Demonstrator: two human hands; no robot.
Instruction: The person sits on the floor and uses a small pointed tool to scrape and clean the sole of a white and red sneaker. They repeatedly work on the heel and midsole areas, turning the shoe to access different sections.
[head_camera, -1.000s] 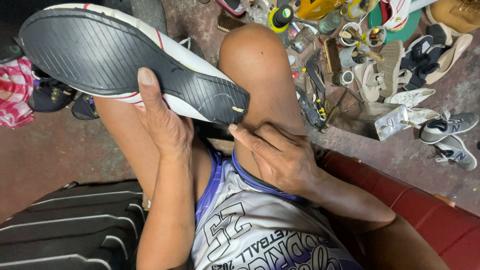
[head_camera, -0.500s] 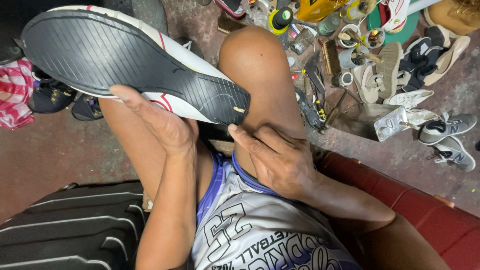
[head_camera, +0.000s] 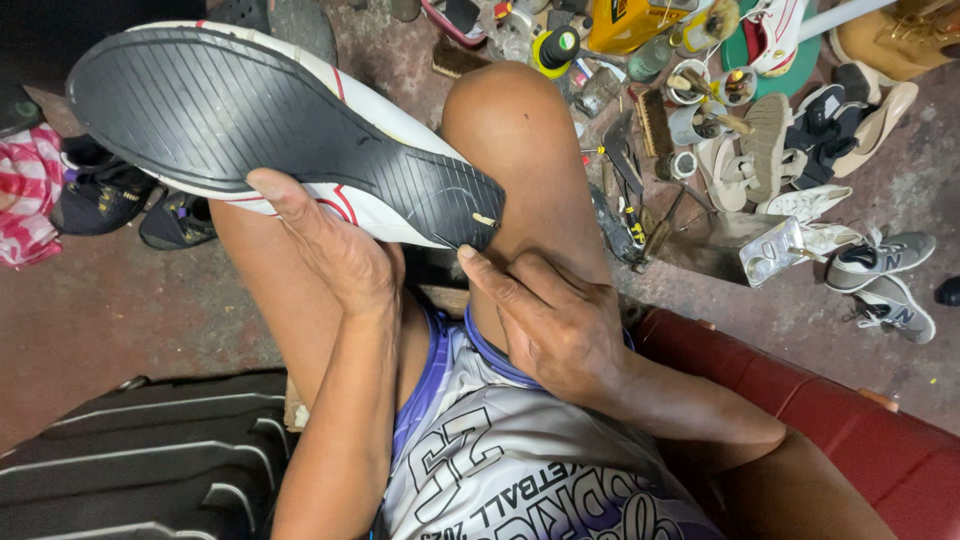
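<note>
Two hands on upturned shoe (head_camera: 270, 130), toe cut off, left hand (head_camera: 335, 255) clasping its side, right hand (head_camera: 555, 320) pinching something unclear at heel.

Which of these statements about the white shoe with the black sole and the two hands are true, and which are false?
1. The white shoe with the black ribbed sole lies sole up across the thighs. True.
2. The left hand touches the shoe's side. True.
3. The right hand holds a hammer. False: its fingertips are at the sole's heel end; no hammer is seen.
4. The floor is blue tile. False: it is reddish-brown.
</note>
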